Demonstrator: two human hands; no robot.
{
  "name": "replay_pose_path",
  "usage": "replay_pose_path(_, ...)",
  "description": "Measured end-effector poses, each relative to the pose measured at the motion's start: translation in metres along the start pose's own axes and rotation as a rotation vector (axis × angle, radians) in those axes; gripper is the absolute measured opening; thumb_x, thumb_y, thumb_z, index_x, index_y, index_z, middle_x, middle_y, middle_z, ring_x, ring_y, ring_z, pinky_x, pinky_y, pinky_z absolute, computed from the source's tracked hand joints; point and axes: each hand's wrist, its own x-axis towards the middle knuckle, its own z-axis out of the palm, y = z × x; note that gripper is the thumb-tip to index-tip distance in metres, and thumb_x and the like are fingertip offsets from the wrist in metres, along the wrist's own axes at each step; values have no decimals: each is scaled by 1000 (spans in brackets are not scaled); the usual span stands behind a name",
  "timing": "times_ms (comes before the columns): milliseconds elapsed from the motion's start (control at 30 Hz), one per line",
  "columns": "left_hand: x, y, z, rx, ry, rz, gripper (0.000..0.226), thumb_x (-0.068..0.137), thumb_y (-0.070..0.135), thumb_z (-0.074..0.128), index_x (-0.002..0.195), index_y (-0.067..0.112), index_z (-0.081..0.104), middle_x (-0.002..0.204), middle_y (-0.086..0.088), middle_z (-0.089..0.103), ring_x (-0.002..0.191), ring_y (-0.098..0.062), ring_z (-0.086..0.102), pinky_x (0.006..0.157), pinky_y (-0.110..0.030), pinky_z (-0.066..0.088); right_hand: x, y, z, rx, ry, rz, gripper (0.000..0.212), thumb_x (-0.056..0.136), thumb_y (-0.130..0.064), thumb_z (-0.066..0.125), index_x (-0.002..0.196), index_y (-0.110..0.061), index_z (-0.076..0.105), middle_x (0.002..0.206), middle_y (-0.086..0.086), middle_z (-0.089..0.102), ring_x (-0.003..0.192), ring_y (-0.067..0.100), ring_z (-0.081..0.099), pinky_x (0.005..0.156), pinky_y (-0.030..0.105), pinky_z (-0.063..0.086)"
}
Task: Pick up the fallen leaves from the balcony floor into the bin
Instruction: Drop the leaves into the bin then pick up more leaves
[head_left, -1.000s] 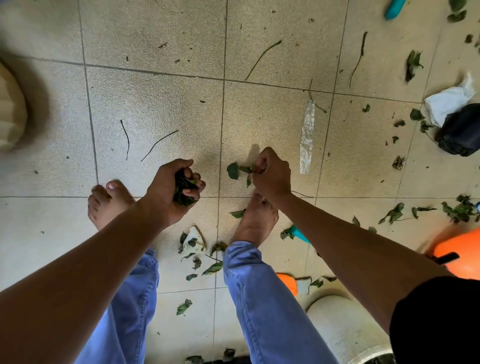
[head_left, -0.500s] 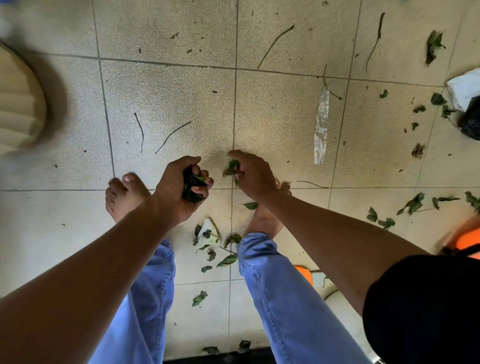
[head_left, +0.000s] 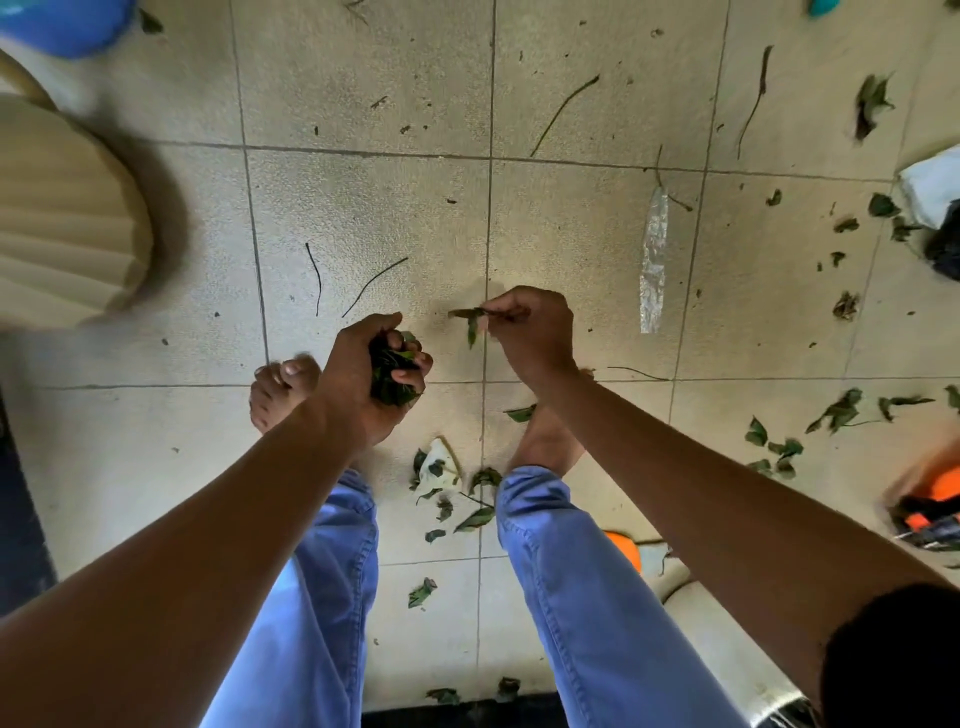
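Head view: the left hand (head_left: 363, 374) clenches a wad of leaves (head_left: 390, 370) while the right hand (head_left: 530, 332) pinches a single leaf (head_left: 470, 318) above the balcony floor (head_left: 363, 208), where the overfull fist risks spilling during a transfer.

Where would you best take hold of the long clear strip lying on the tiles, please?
Pinch the clear strip at its lower end, from above. It seems to lie flat and thin on the floor tiles, so an end probably lifts easiest.
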Motion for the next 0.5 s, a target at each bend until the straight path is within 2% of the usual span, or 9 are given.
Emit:
replay_pose_path(100, -14, 2, 12, -15, -9, 5, 36, 93, 22, 59, 59, 14, 50, 75, -1, 47, 60, -13, 50, 41, -15, 35, -43, -66, -31, 271, -138, -46, 25, 75, 2, 84, 77, -22, 75, 81, 10, 76, 69, 24, 72, 70, 40, 62)
replay_pose_path(200, -34, 3, 36, 86, 32, 57, 40, 94, 25, 61, 56, 17, 52, 68, 1, 48, 57, -13, 48, 47, -20, 39, -84, -112, -49, 306, -225, -130, 27, 73, 0, 85, 78, -25, 77, 80, 5, 76, 69, 21, 72, 68, 39, 61)
replay_pose_path(300, -53, 4, 65, 178, -6, 61, 35, 95, 31, 59, 63, 18, 54, 56, 1, 53, 55, -15, 53, 51, -21, 46, -100, -127, -45, 106, -142, -268, 21, 72, 0, 82, 85, -16, 80, 80, -5, 73, 71, 8, 69, 69, 31, 57)
replay_pose_path(400, -63, 9, 86, 141, -112, 5, 45, 97, 30, 56, 54, 16, 51, 49, 1, 45, 46, -14, 52, 48, -19, 45, -99, -137, -37, -168, 16, -394, 20, 72, -4, 74, 82, -22, 76, 77, -6, 71, 71, 12, 67, 65, 39, 55)
replay_pose_path(500, -64, 17, 100, 210, -151, 12, 51, 97, 31, 55, 48, 19, 44, 47, 2, 39, 47, -14, 45, 52, -22, 39, -90, -145, -32, -458, 158, -438, 13, 73, -11, 64, 76, -23, 67, 70, -6, 65, 68, 18, 60, 56, 37, 49)
